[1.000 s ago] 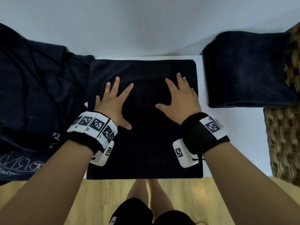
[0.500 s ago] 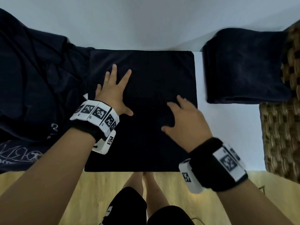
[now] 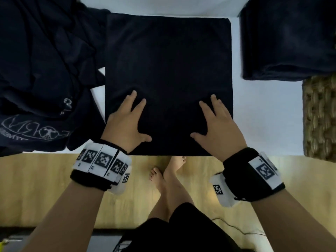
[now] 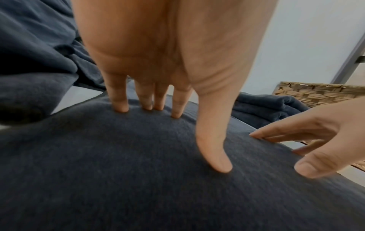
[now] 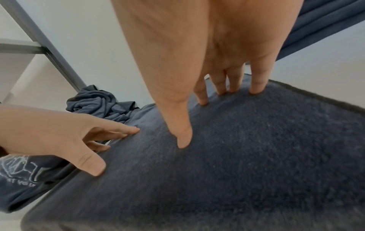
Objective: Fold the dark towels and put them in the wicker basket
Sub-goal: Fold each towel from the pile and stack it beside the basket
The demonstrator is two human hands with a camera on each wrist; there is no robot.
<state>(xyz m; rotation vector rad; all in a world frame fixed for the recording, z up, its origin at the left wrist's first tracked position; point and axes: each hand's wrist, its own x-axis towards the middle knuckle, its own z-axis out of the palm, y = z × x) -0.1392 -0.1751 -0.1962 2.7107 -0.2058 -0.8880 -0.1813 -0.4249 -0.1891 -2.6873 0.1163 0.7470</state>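
Note:
A dark navy towel (image 3: 168, 70) lies flat, folded to a rectangle, on the white table (image 3: 263, 110). My left hand (image 3: 127, 120) presses on its near left part with straight, spread fingers; in the left wrist view the fingertips (image 4: 120, 107) dent the towel (image 4: 138, 179). Flat on the near right part lies my right hand (image 3: 216, 122), its fingertips (image 5: 256, 89) pushing into the towel (image 5: 247, 164). The wicker basket (image 3: 320, 115) stands at the right edge. Beside it at the back right sits a stack of folded dark towels (image 3: 285, 37).
A heap of dark clothes (image 3: 41, 70), one with white print, covers the table's left side. The table's near edge runs just below my wrists, with wooden floor (image 3: 36, 188) and the person's bare feet under it. A grey metal frame (image 5: 39, 39) stands against the wall.
Both hands have slid toward me along the towel, from its middle to its near end. The view has dropped, so the towel now sits higher in the picture.

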